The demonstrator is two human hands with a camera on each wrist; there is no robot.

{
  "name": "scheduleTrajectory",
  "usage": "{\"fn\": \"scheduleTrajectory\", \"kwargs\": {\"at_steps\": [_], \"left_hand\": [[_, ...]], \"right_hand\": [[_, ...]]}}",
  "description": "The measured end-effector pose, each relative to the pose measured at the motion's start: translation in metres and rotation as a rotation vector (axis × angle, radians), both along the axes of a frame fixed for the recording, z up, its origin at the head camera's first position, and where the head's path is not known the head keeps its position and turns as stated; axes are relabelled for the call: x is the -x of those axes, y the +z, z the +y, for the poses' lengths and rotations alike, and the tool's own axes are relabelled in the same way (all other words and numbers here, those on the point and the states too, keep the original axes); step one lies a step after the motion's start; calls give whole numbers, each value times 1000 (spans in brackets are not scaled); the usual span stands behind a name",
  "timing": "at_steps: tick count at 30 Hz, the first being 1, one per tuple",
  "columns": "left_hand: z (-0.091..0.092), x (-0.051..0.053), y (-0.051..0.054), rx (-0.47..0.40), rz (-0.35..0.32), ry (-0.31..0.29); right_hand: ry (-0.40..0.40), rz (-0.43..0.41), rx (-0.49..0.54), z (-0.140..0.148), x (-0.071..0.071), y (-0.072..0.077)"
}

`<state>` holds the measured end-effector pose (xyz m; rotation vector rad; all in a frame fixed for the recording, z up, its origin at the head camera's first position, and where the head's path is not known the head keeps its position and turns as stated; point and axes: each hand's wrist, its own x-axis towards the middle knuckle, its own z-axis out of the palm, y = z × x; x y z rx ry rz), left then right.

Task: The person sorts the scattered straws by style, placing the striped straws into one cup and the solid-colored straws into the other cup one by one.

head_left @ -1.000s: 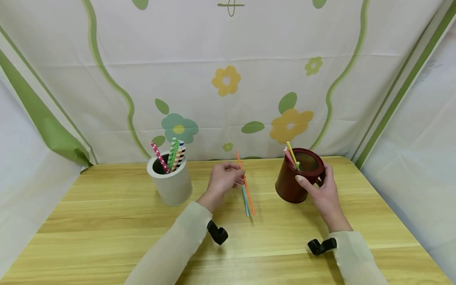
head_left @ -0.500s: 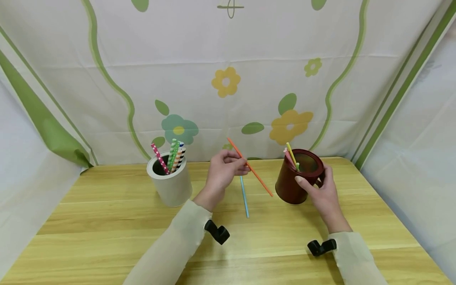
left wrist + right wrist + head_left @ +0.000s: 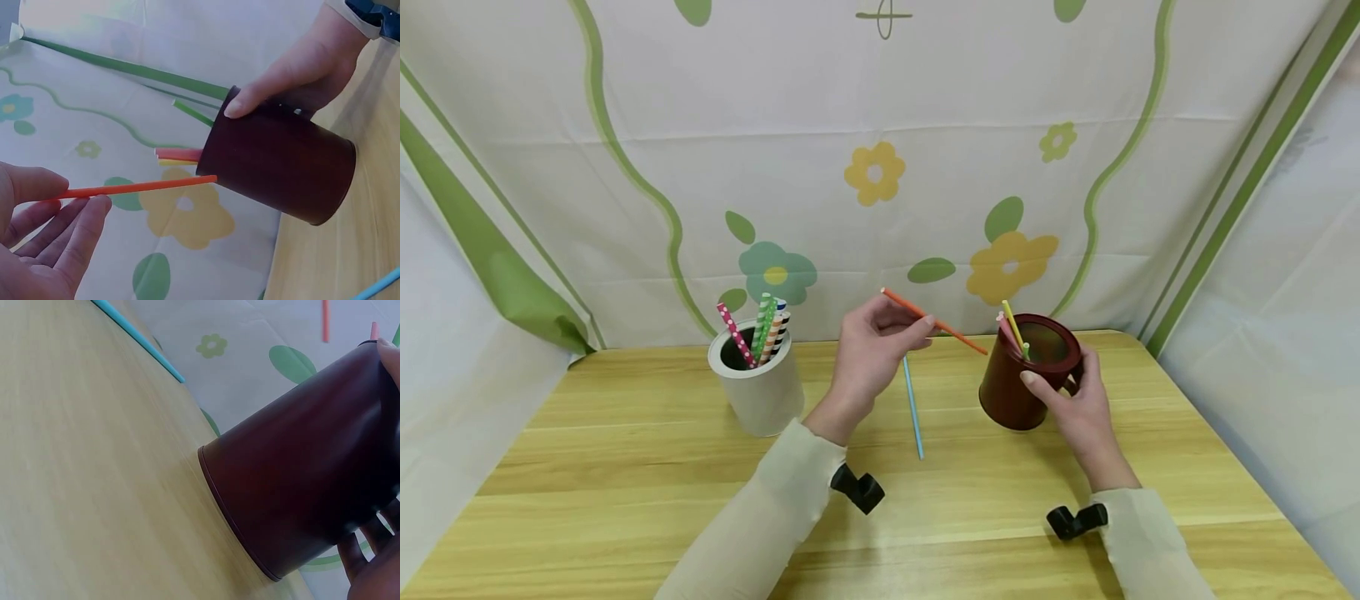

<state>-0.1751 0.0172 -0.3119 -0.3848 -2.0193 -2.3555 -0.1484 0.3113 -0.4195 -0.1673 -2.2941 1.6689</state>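
Observation:
My left hand (image 3: pixel 874 348) pinches an orange straw (image 3: pixel 958 336) between thumb and fingers, above the table and left of the dark red mug (image 3: pixel 1017 387). In the left wrist view the straw (image 3: pixel 150 186) lies nearly level, its far end by the mug's rim. My right hand (image 3: pixel 1081 408) grips the mug at its handle side, thumb near the rim. Pink, yellow and green straws (image 3: pixel 1012 329) stand in the mug, leaning left. On the table below my left hand lies a light blue straw (image 3: pixel 914 412), its far end hidden behind that hand.
A white can (image 3: pixel 760 398) stands at the left with several patterned paper straws (image 3: pixel 767 329) in it. Behind the wooden table (image 3: pixel 587 467) hangs a white cloth (image 3: pixel 790 175) with printed flowers. Each wrist wears a black camera mount (image 3: pixel 859 490).
My left hand has lifted the orange straw off the table beside the blue one and swung its lower end up and right toward the mug. My right hand stays on the mug.

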Motion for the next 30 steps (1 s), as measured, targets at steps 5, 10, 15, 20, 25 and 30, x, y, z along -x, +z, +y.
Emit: {"fn": "scheduleTrajectory", "kwargs": {"at_steps": [5,10,15,20,25,30], "left_hand": [[4,-3,8,-33,43,-18],[11,-6,16,-70,82,-40],[21,-7,18,-82,115,-62],[30,-10,13,-58,103,-72],[37,-10,9,-18,105,-67],[43,-8,4,60,151,-41]], "right_hand": [[-3,4,5,-1,0,-1],[-11,-1,5,-1,0,-1],[-10,-8,3,0,-1,-1],[-8,-7,3,-1,-1,-1],[-10,-11,-1,-1,-1,0],[-11,-10,-16,-1,0,0]]}}
